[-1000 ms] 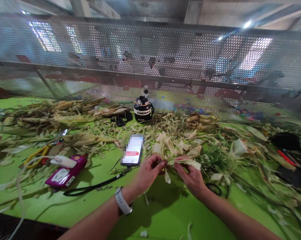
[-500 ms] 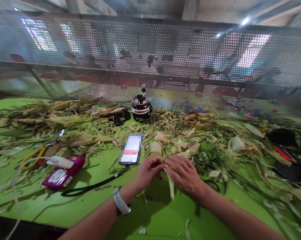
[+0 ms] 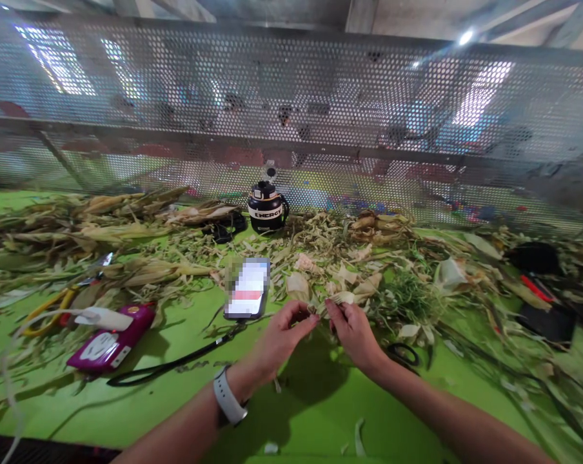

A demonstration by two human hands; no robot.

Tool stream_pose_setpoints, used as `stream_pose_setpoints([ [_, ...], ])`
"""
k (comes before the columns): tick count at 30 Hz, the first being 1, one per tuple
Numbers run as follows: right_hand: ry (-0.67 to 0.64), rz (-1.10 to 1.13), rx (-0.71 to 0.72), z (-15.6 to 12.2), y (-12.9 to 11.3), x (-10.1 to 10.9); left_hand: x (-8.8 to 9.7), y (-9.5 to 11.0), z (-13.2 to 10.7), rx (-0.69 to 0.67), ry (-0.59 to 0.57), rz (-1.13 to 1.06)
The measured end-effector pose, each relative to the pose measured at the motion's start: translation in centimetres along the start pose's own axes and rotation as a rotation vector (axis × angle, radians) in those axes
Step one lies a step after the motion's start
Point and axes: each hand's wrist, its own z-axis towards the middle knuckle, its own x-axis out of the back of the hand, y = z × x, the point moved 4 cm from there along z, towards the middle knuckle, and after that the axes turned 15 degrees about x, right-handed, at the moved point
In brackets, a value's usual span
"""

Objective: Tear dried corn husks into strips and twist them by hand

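Both hands meet over the green table (image 3: 320, 412), low in the middle of the head view. My left hand (image 3: 282, 336), with a pale watch on its wrist, is closed in a pinch on a corn husk strip (image 3: 323, 310). Thumb and fingers of my right hand (image 3: 355, 332) are pinched at the same strip, just beside the left fingertips. Fingers cover much of the strip. Right behind the hands lie a broad pale husk piece (image 3: 297, 285) and a heap of green shreds (image 3: 412, 293).
Left of the hands lie a phone (image 3: 247, 288) with a black strap, a purple power strip (image 3: 112, 338) with a white cable, and yellow-handled scissors (image 3: 54, 309). A black bottle (image 3: 266, 209) stands before the perforated metal screen (image 3: 199, 84). Dried husks (image 3: 98, 219) spread across the back.
My right hand has drawn its fingers from lying over the strip into a pinch. The strip end that hung below the hands no longer shows there. The view has shifted slightly.
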Motion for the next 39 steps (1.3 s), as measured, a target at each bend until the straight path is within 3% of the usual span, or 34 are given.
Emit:
stream_pose_setpoints([
  [4,0.005,0.180,-0.137,0.0,0.3,-0.6,0.1,-0.3,0.3,0.017,0.052,-0.013],
  [7,0.029,0.290,-0.231,0.0,0.4,-0.8,0.1,-0.5,0.6,0.054,0.016,-0.026],
  [10,0.045,0.332,-0.222,-0.1,0.3,-0.8,0.1,0.0,0.3,0.018,0.019,-0.010],
  [15,0.093,0.418,-0.263,-0.2,0.7,-0.9,0.4,1.3,-0.3,-0.172,0.107,0.108],
  [22,0.179,0.464,-0.155,0.9,-0.4,1.2,2.1,0.7,1.3,-0.015,0.150,-0.124],
  [28,0.237,0.458,-0.044,0.4,-1.2,2.2,1.7,0.5,1.4,0.015,0.024,-0.249],
  [34,0.075,0.377,0.245,0.4,-2.4,2.1,1.1,0.3,1.2,0.102,-0.173,-0.329],
  [36,0.053,0.378,0.269,0.6,-2.5,2.1,1.0,0.2,1.2,0.114,-0.218,-0.334],
  [39,0.075,0.431,0.191,0.8,-2.1,2.2,0.8,0.1,1.2,0.126,-0.242,-0.344],
])
